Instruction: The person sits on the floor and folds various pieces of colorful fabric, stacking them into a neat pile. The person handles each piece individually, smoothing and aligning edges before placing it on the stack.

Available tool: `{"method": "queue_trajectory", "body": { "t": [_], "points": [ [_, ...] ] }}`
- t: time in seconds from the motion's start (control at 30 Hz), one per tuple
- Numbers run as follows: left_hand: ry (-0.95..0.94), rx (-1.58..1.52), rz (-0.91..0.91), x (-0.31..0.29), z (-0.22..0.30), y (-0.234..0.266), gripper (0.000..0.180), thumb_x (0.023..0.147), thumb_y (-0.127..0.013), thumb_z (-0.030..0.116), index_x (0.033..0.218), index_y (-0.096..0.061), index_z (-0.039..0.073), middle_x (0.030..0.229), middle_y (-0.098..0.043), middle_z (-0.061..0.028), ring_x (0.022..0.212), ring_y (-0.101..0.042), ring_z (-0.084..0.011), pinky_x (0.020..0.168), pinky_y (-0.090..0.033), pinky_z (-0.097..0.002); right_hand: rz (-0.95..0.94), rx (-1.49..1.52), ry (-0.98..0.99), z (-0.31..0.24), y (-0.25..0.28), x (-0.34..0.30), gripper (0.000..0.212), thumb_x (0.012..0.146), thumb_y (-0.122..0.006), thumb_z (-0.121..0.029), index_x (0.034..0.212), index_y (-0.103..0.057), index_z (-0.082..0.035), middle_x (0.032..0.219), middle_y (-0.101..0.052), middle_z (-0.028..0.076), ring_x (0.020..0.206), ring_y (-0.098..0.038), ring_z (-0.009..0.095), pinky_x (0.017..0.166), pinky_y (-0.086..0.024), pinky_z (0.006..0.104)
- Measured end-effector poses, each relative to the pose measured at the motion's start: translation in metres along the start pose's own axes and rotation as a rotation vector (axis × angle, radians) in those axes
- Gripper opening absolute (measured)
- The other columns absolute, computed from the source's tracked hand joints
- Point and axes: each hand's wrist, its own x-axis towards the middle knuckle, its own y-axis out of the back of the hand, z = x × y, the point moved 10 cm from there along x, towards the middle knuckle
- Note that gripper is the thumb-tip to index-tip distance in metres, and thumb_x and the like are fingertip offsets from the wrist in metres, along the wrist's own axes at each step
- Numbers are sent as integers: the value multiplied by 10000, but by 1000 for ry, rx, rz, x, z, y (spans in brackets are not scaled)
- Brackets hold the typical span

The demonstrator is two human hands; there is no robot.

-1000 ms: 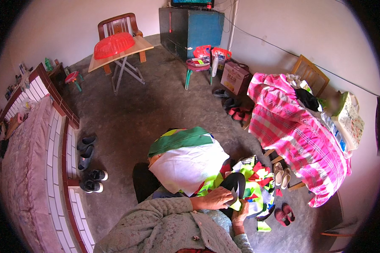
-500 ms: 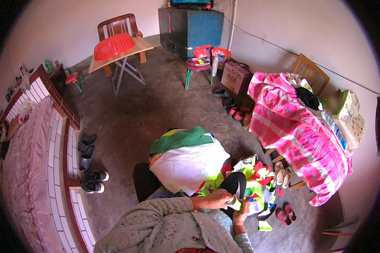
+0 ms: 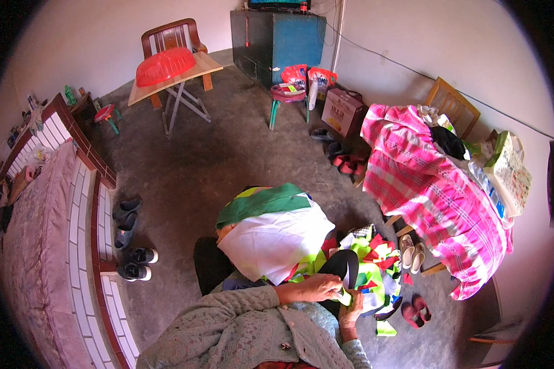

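Note:
Close in front of my body, both hands hold a small neon-yellow and white fabric scrap (image 3: 345, 298). My left hand (image 3: 319, 288) is closed on its left side, and my right hand (image 3: 351, 309) pinches it from the right. A large rounded bundle with a white cloth (image 3: 277, 240) and a green cloth band (image 3: 264, 205) stands between my knees. Right of it, a loose heap of fabric scraps (image 3: 370, 273) in neon yellow, red, white and blue spreads beside my dark-clad right knee (image 3: 340, 265). One neon scrap (image 3: 386, 328) lies apart on the floor.
A pink plaid cloth (image 3: 431, 190) drapes over furniture at the right, with beige shoes (image 3: 411, 254) and dark red shoes (image 3: 417, 312) nearby. More shoes (image 3: 136, 264) line the tiled bed base at left. A folding table (image 3: 203, 66) with a red basin (image 3: 165, 67) stands farther back.
My fingers have shifted slightly on the scrap, and my left hand has moved up a little. The bundle and the heap stay where they were.

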Motion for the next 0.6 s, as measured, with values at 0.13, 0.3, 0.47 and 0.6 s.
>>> {"method": "queue_trajectory", "body": {
  "t": [0.13, 0.3, 0.47, 0.6],
  "points": [
    [19, -33, -46, -1, -3, -3, 300, 806, -631, 261, 716, -428, 61, 724, -469, -89, 676, -540, -287, 604, -411, -400, -5, -96, 12, 3, -3, -3, 175, 721, -614, -110, 893, -585, -95, 848, -590, 80, 803, -557, 289, 726, -426, 393],
    [46, -54, -86, -1, 4, 4, 283, 824, -618, 285, 758, -468, 53, 729, -468, -91, 662, -534, -290, 601, -406, -397, 9, -154, 30, -5, -1, 0, 165, 737, -624, -146, 895, -594, -109, 838, -589, 63, 805, -561, 274, 720, -411, 386],
    [86, -99, -98, 2, 14, 18, 272, 875, -587, 290, 813, -463, 56, 732, -471, -84, 649, -526, -268, 581, -400, -383, -5, -183, 15, 5, -5, -5, 246, 708, -677, -163, 903, -565, -65, 847, -584, 90, 806, -564, 292, 745, -412, 403],
    [90, -132, -105, 0, 12, 20, 242, 892, -564, 274, 832, -480, 55, 689, -505, -71, 620, -545, -241, 565, -406, -368, 6, -172, 15, 7, -5, -5, 255, 704, -684, -174, 900, -562, -65, 845, -583, 88, 806, -563, 293, 744, -409, 407]
  ]
}}
